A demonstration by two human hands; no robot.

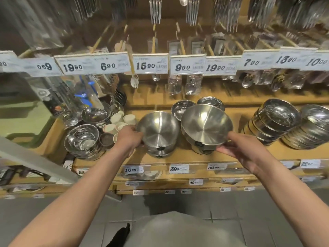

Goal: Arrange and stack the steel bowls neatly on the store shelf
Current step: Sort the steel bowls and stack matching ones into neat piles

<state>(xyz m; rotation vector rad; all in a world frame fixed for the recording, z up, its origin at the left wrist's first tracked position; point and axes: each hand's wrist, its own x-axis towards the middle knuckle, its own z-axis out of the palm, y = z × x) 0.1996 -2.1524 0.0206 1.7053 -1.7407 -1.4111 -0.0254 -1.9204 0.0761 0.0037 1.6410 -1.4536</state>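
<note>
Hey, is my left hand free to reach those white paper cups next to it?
Probably not yet: the left hand grips the tilted steel bowl. The white cups sit just beyond it with nothing between, so letting go should clear the way.

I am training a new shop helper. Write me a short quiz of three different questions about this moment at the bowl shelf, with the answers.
1. True or false: each hand holds a brushed steel bowl by its rim.
2. Which stack is nearest the right hand?
A. the stack under the right bowl
B. the shiny bowls at far right
C. the shiny bowls at far left
3. Fill in: the price tag on the shelf edge under the left bowl reads ____.

Key
1. True: the left hand grips the left bowl and the right hand the right bowl.
2. A
3. 10.90, on the tag.
</note>
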